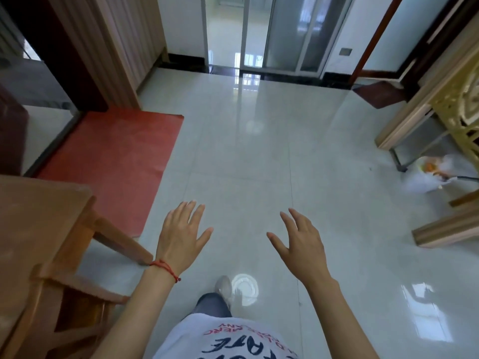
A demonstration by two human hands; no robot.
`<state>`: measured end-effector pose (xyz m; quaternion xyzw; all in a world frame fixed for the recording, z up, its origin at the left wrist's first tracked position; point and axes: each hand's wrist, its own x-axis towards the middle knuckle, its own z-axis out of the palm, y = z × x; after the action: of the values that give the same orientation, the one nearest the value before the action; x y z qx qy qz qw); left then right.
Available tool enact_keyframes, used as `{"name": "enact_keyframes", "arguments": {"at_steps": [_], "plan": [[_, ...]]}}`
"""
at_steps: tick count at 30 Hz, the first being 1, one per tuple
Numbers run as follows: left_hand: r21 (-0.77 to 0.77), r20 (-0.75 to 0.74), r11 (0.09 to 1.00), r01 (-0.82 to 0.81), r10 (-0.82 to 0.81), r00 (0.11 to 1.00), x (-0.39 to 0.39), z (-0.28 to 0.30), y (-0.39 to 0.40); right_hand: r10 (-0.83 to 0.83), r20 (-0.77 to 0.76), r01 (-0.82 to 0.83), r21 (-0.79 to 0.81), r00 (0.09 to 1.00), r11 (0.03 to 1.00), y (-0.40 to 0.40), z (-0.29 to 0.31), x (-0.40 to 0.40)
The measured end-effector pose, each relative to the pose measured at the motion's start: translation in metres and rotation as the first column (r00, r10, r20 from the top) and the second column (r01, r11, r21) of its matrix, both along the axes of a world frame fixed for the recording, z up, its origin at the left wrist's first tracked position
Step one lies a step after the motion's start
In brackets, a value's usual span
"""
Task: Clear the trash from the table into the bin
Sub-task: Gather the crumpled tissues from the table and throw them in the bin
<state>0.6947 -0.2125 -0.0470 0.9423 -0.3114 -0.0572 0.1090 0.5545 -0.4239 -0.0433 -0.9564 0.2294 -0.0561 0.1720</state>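
My left hand (181,234) and my right hand (302,242) are both stretched out in front of me over the tiled floor, fingers spread and holding nothing. A red string bracelet sits on my left wrist. The corner of a wooden table (33,211) shows at the left edge, beside my left arm. At the far right, on the floor, lies a blurred white plastic bag (432,174) with something orange in it; whether it is a bin liner I cannot tell. No trash shows on the visible part of the table.
A red mat (114,161) lies on the floor at the left. A wooden chair (77,281) stands under the table corner. Gold-coloured furniture (456,120) stands at the right. Glass sliding doors (272,32) are straight ahead across glossy tiles.
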Motion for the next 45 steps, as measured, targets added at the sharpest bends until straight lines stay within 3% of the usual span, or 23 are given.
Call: {"name": "enact_keyframes", "arguments": {"at_steps": [13, 24, 30, 36, 41, 45], "plan": [[0.026, -0.004, 0.988, -0.151, 0.151, 0.989, 0.199, 0.012, -0.081, 0.132, -0.032, -0.133, -0.042, 0.991, 0.99, -0.099, 0.01, 0.229], [0.031, -0.012, 0.891, -0.454, 0.454, 0.891, 0.33, 0.006, -0.129, 0.403, -0.045, -0.405, -0.052, 0.914, 0.913, -0.168, 0.012, 0.43], [0.009, -0.032, 0.772, -0.636, 0.636, 0.771, 0.368, 0.011, -0.125, 0.619, -0.037, -0.62, -0.06, 0.785, 0.782, -0.167, 0.015, 0.53], [0.023, 0.028, 0.611, -0.791, 0.791, 0.611, 0.373, 0.014, -0.101, 0.802, -0.033, -0.802, -0.058, 0.596, 0.594, -0.125, 0.013, 0.592], [0.033, 0.052, 0.49, -0.871, 0.87, 0.491, 0.373, 0.018, -0.075, 0.9, -0.014, -0.898, -0.069, 0.435, 0.434, -0.079, 0.009, 0.626], [0.024, 0.025, 0.408, -0.913, 0.912, 0.409, 0.383, 0.015, -0.048, 0.934, -0.009, -0.931, -0.083, 0.356, 0.354, -0.039, 0.007, 0.654]]}}
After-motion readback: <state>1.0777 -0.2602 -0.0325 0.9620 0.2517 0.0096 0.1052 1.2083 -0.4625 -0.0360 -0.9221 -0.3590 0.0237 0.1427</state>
